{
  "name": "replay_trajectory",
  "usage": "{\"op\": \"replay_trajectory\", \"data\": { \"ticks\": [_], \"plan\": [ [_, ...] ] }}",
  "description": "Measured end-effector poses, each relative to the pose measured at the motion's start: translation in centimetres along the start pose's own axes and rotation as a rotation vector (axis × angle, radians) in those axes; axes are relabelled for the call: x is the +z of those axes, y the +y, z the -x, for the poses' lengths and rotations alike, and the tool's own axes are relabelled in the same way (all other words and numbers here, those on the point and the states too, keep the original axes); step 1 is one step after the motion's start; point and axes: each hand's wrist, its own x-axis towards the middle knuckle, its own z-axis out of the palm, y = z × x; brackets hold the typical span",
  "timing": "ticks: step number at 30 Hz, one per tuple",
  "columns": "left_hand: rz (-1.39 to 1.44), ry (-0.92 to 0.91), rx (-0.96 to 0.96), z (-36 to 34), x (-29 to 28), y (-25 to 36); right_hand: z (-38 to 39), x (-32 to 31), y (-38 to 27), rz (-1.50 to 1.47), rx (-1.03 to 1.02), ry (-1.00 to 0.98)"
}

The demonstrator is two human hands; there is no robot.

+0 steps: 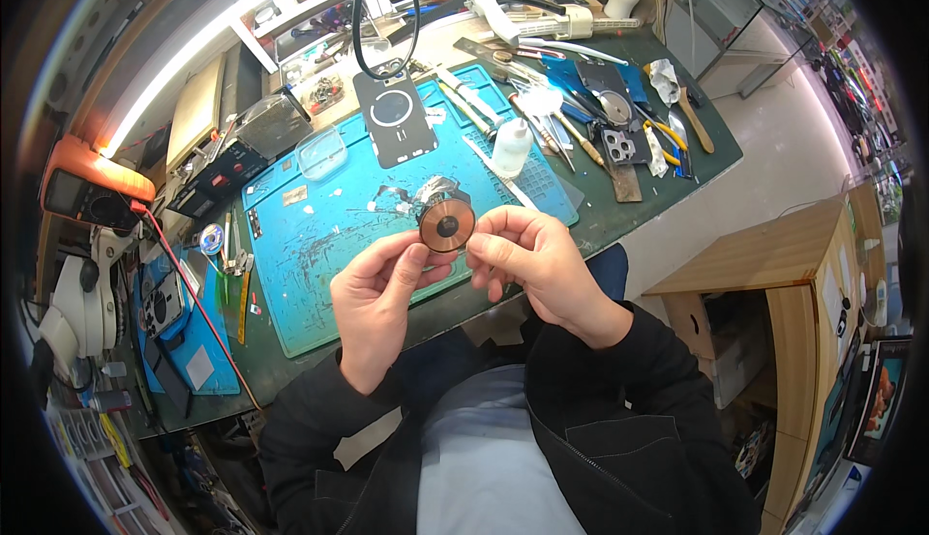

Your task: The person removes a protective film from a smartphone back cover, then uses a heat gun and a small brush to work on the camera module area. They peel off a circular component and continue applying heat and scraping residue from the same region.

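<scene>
A round copper coil with a dark centre and crumpled silvery film with dark flex at its back is held upright over the blue repair mat. My left hand grips its lower left edge between thumb and fingers. My right hand pinches its right edge, the other fingers curled beneath. A white dropper bottle stands behind my right hand. A black rectangular phone part with a white ring lies at the back of the mat, near a clear plastic box.
An orange meter with a red lead, a microscope and a second mat are at left. Many tools crowd the back right of the green bench. A black cable loop hangs above. A wooden cabinet stands at right.
</scene>
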Motion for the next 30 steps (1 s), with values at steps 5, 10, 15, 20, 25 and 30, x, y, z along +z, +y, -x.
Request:
{"op": "replay_trajectory", "data": {
  "ticks": [5,10,15,20,25,30],
  "plan": [
    [0.020,0.001,-0.026,-0.04,0.05,0.09,-0.07,0.03,0.04,0.005,0.005,0.044],
    [0.025,0.003,-0.080,-0.13,0.01,0.39,-0.22,-0.17,-0.01,0.032,-0.071,0.084],
    [0.071,-0.004,-0.124,-0.17,0.10,0.40,-0.25,-0.08,0.15,-0.004,-0.105,0.095],
    [0.072,-0.013,-0.139,-0.18,0.09,0.35,-0.23,-0.20,0.22,0.038,-0.115,0.081],
    [0.058,-0.014,-0.143,-0.16,0.10,0.40,-0.20,-0.20,0.27,0.057,-0.123,0.090],
    [0.076,-0.022,-0.141,-0.13,0.16,0.44,-0.14,-0.24,0.30,0.055,-0.129,0.104]
  ]
}}
